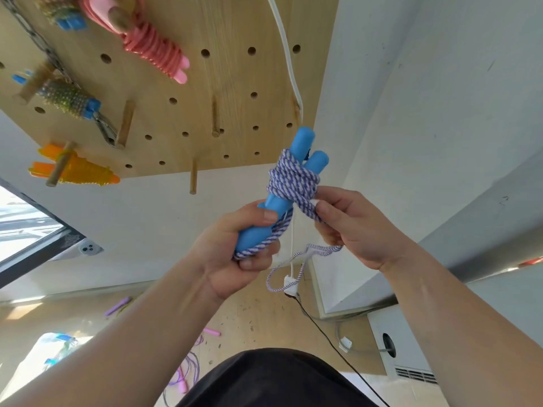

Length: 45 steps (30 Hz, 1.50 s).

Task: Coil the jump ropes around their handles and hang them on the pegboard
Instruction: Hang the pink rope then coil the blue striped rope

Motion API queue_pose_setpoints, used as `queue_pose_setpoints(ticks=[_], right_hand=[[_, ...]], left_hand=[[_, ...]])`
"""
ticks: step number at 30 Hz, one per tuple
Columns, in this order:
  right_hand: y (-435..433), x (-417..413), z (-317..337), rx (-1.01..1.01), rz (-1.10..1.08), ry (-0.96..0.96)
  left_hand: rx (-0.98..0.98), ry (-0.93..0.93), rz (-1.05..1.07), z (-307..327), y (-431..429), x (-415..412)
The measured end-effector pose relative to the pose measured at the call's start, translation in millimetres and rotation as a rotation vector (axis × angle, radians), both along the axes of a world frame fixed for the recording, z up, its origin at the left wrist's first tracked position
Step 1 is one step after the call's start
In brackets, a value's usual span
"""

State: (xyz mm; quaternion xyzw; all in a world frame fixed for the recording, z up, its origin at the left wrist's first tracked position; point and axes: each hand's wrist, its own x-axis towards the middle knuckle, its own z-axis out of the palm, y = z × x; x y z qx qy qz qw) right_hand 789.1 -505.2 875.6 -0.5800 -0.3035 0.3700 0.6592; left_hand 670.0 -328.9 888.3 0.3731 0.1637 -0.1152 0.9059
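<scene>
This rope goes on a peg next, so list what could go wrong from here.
1. The purple-and-white rope is wound unevenly round the blue handles; if the right hand eases its pinch, the turns may slacken.
2. The loose tail dangles by the white cable and could snag it.
3. The handles sit staggered in the left hand, so one might slide out.

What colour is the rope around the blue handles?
The rope is purple-and-white striped, seen best in the head view.

You find bare pegs (216, 118) low in the middle of the pegboard (235, 77); coiled ropes (152, 51) crowd the pegs to their left, and a white cable (289, 60) hangs along its right edge.
</scene>
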Motion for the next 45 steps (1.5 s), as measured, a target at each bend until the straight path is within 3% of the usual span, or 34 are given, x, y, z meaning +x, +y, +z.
queue_pose_setpoints(ticks=[5, 8, 10, 13, 17, 21, 26, 29, 36, 42, 45], right_hand=[[-1.3, 0.1, -1.5, 0.067, 0.182, 0.011], [1.2, -4.1, -2.1, 0.050, 0.090, -0.035], [4.6, -8.8, -4.4, 0.056, 0.035, -0.017], [12.6, -16.4, -6.5, 0.112, -0.060, 0.053], [20.4, -21.3, -2.6, 0.063, -0.359, 0.097], [33.7, -36.1, 1.7, 0.021, -0.482, 0.133], [38.9, -40.4, -5.2, -0.049, -0.565, 0.067], [31.3, -32.7, -9.9, -0.111, -0.525, -0.001], [13.7, -13.7, 5.3, -0.150, -0.201, -0.157], [11.9, 1.1, 15.8, -0.092, -0.075, -0.113], [16.6, -0.8, 13.6, -0.034, -0.087, -0.130]], left_hand=[[-0.165, -0.024, -0.363, -11.4, 9.9, -6.2], [-0.225, -0.025, -0.432, -22.8, 12.7, -9.1], [-0.159, -0.022, -0.430, -23.6, 16.6, -8.8], [0.185, -0.002, -0.344, -14.2, 20.1, -6.0], [0.857, -0.065, -0.073, 3.2, 11.9, -5.8], [1.558, -0.112, 0.052, 0.3, -15.5, 1.2], [1.698, -0.088, 0.114, -15.3, -21.8, 12.7], [1.597, -0.063, 0.056, -21.8, -11.1, 13.1], [0.759, -0.050, -0.013, -10.2, -6.1, 8.2], [0.321, -0.223, -0.362, -8.9, 2.6, 4.1], [0.229, -0.239, -0.476, -10.9, 12.0, 8.3]])
